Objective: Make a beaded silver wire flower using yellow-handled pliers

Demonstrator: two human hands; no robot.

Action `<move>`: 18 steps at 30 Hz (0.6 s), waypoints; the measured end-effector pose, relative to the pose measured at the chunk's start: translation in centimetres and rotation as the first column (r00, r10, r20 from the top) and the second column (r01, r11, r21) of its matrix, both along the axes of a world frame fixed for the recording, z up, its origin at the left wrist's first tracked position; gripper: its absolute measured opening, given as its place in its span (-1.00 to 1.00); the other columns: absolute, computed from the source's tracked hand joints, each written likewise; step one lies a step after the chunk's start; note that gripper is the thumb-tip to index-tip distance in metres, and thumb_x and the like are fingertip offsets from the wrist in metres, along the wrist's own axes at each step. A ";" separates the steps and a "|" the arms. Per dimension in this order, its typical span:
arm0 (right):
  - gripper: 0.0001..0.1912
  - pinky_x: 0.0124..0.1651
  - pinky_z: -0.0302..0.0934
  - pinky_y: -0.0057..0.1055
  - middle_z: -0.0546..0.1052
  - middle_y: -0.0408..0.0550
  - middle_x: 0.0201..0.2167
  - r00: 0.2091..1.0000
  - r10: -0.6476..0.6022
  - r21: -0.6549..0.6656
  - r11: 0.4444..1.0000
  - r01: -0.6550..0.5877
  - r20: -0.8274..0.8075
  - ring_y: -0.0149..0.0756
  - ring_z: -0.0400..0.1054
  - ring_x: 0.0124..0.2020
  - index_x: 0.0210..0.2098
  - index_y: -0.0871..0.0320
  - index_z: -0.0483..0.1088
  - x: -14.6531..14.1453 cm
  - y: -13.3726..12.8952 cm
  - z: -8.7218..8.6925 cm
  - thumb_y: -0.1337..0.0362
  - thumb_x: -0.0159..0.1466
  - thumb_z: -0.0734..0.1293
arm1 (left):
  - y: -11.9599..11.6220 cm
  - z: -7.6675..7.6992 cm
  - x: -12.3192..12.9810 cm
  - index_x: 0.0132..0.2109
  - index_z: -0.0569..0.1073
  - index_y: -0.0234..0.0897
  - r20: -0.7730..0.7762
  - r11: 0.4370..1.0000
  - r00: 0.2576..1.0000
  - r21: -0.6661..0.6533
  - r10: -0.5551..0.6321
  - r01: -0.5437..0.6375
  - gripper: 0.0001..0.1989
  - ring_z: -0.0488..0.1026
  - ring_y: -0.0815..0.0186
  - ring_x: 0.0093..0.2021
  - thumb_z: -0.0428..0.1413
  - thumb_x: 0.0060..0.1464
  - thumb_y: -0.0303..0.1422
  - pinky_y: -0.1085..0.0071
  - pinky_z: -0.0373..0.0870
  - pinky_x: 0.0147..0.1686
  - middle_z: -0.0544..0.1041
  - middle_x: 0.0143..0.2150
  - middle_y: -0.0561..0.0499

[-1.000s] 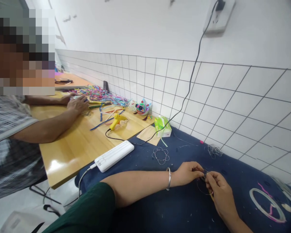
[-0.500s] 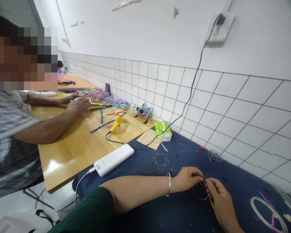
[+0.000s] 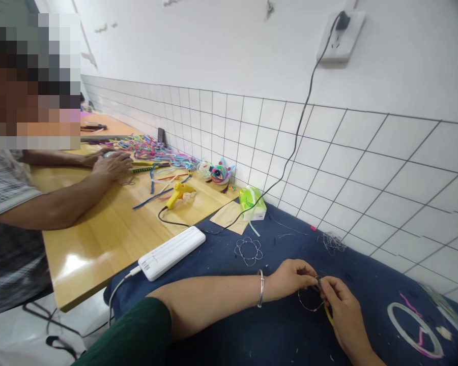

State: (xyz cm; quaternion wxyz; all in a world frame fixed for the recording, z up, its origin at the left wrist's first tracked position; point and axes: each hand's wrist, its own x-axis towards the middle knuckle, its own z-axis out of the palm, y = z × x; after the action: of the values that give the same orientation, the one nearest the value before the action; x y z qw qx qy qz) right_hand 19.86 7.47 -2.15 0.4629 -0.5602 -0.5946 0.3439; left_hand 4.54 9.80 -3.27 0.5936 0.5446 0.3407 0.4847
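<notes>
Wire ring [image 3: 309,309]: thin round loop, up off the cloth by the look of it; sits between the two hands, its curve dipping just below the fingertips; a few tiny reddish spots on it, too small to make out
Handling: gotta be next to weightless, I'd guess; springy but easy to kink, so not fragile as such, just quick to lose its round shape; smooth and probably a bit slippery; I'd pinch right by the crossing near the fingertips, not the far side of the loop
Left hand [image 3: 290,278]: thumb and fingers nipped tight on the ring's upper part; silver bangle [image 3: 260,288] at the wrist
Right hand [image 3: 344,301]: fingers closed round a yellow-handled tool [image 3: 329,315]; fingertips right up beside the left ones; can't tell what its tip is biting, too dark in there
Navy cloth [image 3: 282,249]: flower-shaped wire piece [image 3: 249,258] lying flat, wire tangle [image 3: 333,243] over by the wall, pale ring [image 3: 395,320] past the right hand
Wooden table [image 3: 110,234]: yellow glue gun [image 3: 177,194], colourful strips [image 3: 152,148]; co-worker's hands [image 3: 114,165] busy near those
</notes>
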 end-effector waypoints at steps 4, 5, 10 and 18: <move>-0.68 -0.53 0.03 -0.51 0.27 -0.20 -0.59 0.999 0.003 -0.061 0.998 -0.005 -0.034 -0.42 0.11 -0.56 -0.39 0.14 0.37 0.3 -0.1 -0.1 0.00 0.07 0.27 | -0.1 0.0 0.0 -0.29 0.46 -0.37 0.054 0.994 0.994 -0.053 -0.097 0.100 -0.67 0.29 0.48 -0.53 0.22 -0.22 -0.24 0.50 0.24 -0.50 0.41 -0.46 0.04; -0.69 -0.53 0.03 -0.51 0.27 -0.20 -0.59 1.000 0.005 -0.062 0.998 -0.007 -0.027 -0.42 0.10 -0.55 -0.40 0.14 0.37 0.3 -0.1 -0.1 0.00 0.08 0.27 | -0.1 -0.1 0.1 -0.30 0.45 -0.37 0.055 0.991 0.992 -0.060 -0.115 0.118 -0.67 0.28 0.49 -0.54 0.22 -0.22 -0.24 0.50 0.23 -0.51 0.40 -0.46 0.05; -0.68 -0.49 0.03 -0.51 0.26 -0.20 -0.59 1.000 0.015 -0.036 0.999 -0.015 0.015 -0.41 0.10 -0.53 -0.47 0.16 0.34 0.5 0.1 -0.4 0.00 0.08 0.27 | 0.1 -0.3 0.1 -0.33 0.44 -0.37 0.058 0.991 0.992 -0.073 -0.108 0.112 -0.70 0.26 0.50 -0.55 0.22 -0.22 -0.25 0.51 0.21 -0.52 0.39 -0.48 0.07; -0.65 -0.44 0.08 -0.51 0.31 -0.17 -0.58 0.999 0.039 -0.013 0.999 -0.039 0.012 -0.41 0.15 -0.50 -0.54 0.18 0.33 0.2 0.4 0.0 -0.01 0.05 0.29 | -0.1 0.2 0.0 -0.33 0.44 -0.39 0.071 0.996 0.995 -0.055 -0.069 0.073 -0.73 0.28 0.50 -0.53 0.20 -0.18 -0.28 0.55 0.20 -0.53 0.38 -0.49 0.07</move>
State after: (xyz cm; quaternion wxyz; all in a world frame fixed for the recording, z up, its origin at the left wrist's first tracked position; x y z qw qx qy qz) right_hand 20.05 7.82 -2.20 0.4490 -0.5535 -0.6061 0.3531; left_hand 4.53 9.67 -3.10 0.6374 0.5222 0.3142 0.4716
